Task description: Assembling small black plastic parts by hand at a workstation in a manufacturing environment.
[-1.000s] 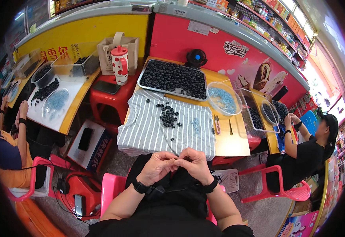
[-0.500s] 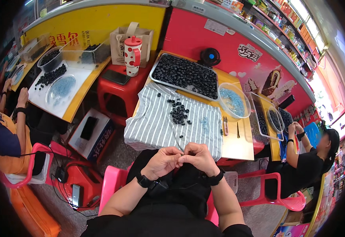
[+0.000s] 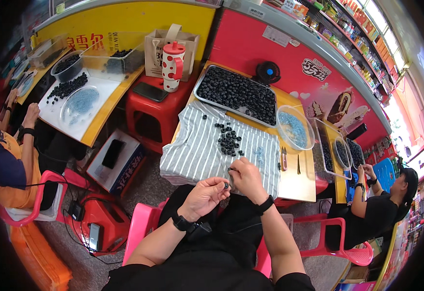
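Our left hand [image 3: 206, 195] pinches one round black bead [image 3: 226, 185]. Our right hand [image 3: 247, 178] is curled; we can't tell its grip. The tray [image 3: 242, 110] holds many black beads [image 3: 233, 92], the bowl [image 3: 310, 144] blue bits [image 3: 293, 128].

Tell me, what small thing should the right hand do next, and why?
Probably the right hand should pinch the dark round piece beside it: that piece is within its reach over the grey-and-white striped cloth, while the left hand holds another small dark piece.
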`<state>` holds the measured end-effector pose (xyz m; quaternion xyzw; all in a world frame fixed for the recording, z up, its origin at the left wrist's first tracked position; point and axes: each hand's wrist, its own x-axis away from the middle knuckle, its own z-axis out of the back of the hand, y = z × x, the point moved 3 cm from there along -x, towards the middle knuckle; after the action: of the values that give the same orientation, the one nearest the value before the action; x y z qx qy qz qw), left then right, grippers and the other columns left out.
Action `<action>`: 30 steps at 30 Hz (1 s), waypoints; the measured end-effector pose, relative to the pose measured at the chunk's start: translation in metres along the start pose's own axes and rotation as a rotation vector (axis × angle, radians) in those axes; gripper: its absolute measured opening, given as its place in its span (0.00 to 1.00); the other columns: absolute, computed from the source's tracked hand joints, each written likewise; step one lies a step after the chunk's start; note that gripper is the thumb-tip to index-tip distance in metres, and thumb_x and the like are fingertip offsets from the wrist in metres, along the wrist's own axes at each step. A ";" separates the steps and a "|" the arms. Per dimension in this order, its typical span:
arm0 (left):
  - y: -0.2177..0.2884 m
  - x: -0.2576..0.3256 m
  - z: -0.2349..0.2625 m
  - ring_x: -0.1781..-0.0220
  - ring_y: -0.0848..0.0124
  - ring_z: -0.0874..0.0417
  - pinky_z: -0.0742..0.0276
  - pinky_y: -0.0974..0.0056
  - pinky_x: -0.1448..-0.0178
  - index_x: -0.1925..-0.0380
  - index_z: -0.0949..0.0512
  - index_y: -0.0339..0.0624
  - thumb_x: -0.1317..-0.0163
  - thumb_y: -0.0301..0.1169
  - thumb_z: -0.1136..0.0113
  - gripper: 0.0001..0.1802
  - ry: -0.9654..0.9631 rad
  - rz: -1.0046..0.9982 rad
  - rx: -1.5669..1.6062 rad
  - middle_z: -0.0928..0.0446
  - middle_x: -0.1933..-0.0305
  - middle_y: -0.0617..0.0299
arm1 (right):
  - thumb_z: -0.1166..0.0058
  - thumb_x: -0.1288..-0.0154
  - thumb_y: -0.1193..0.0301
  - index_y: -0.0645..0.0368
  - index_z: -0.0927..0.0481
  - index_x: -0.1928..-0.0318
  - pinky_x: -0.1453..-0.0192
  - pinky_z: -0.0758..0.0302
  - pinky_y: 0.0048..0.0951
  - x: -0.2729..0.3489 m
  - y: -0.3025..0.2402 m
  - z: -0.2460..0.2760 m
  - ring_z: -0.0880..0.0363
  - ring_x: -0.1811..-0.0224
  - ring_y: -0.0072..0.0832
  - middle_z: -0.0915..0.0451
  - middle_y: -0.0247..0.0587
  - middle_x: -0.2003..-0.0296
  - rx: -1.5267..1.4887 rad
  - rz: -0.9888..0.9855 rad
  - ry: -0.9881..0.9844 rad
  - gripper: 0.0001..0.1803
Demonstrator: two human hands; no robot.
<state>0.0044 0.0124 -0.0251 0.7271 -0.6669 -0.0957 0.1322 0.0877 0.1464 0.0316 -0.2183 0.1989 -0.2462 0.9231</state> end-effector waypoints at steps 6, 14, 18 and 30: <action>0.001 0.001 -0.002 0.63 0.72 0.17 0.21 0.71 0.58 0.57 0.21 0.34 0.34 0.26 0.43 0.09 0.061 -0.068 -0.050 0.19 0.63 0.59 | 0.41 0.39 0.79 0.66 0.23 0.67 0.68 0.31 0.15 0.038 -0.031 0.028 0.27 0.70 0.11 0.24 0.27 0.74 -0.782 -0.280 -0.130 0.04; -0.003 0.003 -0.012 0.65 0.75 0.20 0.22 0.72 0.59 0.57 0.21 0.33 0.35 0.23 0.43 0.08 0.056 -0.089 -0.210 0.19 0.63 0.60 | 0.39 0.42 0.76 0.65 0.24 0.69 0.75 0.33 0.22 0.054 -0.048 0.034 0.29 0.78 0.16 0.25 0.35 0.79 -0.607 -0.127 -0.117 0.06; -0.003 0.005 -0.014 0.65 0.75 0.19 0.22 0.72 0.59 0.57 0.21 0.33 0.35 0.22 0.43 0.08 0.024 -0.102 -0.226 0.19 0.63 0.59 | 0.39 0.44 0.77 0.65 0.24 0.70 0.75 0.32 0.24 0.057 -0.047 0.035 0.27 0.78 0.20 0.25 0.38 0.78 -0.542 -0.083 -0.059 0.06; 0.000 0.005 -0.012 0.65 0.75 0.18 0.21 0.72 0.59 0.58 0.20 0.33 0.36 0.21 0.42 0.07 0.035 -0.135 -0.335 0.18 0.63 0.59 | 0.39 0.48 0.83 0.65 0.23 0.69 0.74 0.29 0.25 0.057 -0.054 0.031 0.24 0.77 0.26 0.26 0.40 0.75 -0.541 -0.048 0.036 0.07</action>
<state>0.0083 0.0085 -0.0139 0.7396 -0.5888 -0.2015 0.2563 0.1285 0.0823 0.0694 -0.4571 0.2687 -0.2098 0.8215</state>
